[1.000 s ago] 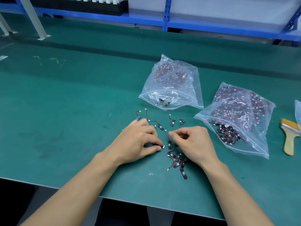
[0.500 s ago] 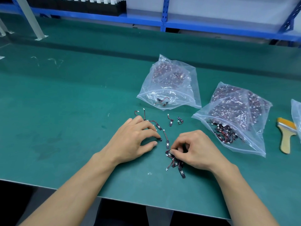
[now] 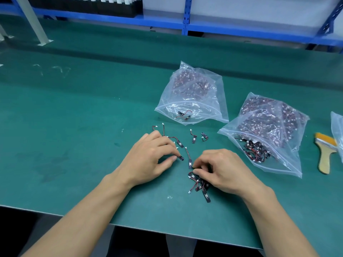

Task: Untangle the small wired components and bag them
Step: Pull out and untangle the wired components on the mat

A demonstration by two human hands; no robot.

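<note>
Starting far left: a green mat (image 3: pixel 74 117) covers the bench, w/ a grey post (image 3: pixel 30 19) standing at its back corner. Behind it, a black tray (image 3: pixel 83 4) of white-topped parts sits on the blue rack (image 3: pixel 241 28).

L hand (image 3: pixel 150 158) rests on the mat, fingers curled, thumb & index tip pinching the end of a single comp (image 3: pixel 181 158), a small black strip. Just beyond its knuckles lie the loose comps (image 3: pixel 179 142), each a black strip w/ thin red/black wire & white plug, spread apart and not knotted. Two more sit further R, near the mid bag, and one lies btwn the two hands.

R hand (image 3: pixel 222 169) is palm down, fingers curled in, thumb & index nipping a strip at the top of the tangled clump (image 3: pixel 199 184). The clump lies on the mat toward the near edge, partly under that hand, wires crossing each other.

Behind the hands is the mid bag (image 3: pixel 193 89): clear zip type, lying flat, zip end toward the person, packed w/ comps at the back and two near the zip. The R bag (image 3: pixel 269 127) lies just beside it, also clear and packed, w/ a dark bunch of comps at its near end.

Further R a yellow-bristle brush (image 3: pixel 325 154) lies flat, wood handle toward the person. At the frame edge is a third bag (image 3: pixel 336 130), cut off; can't tell contents.
</note>
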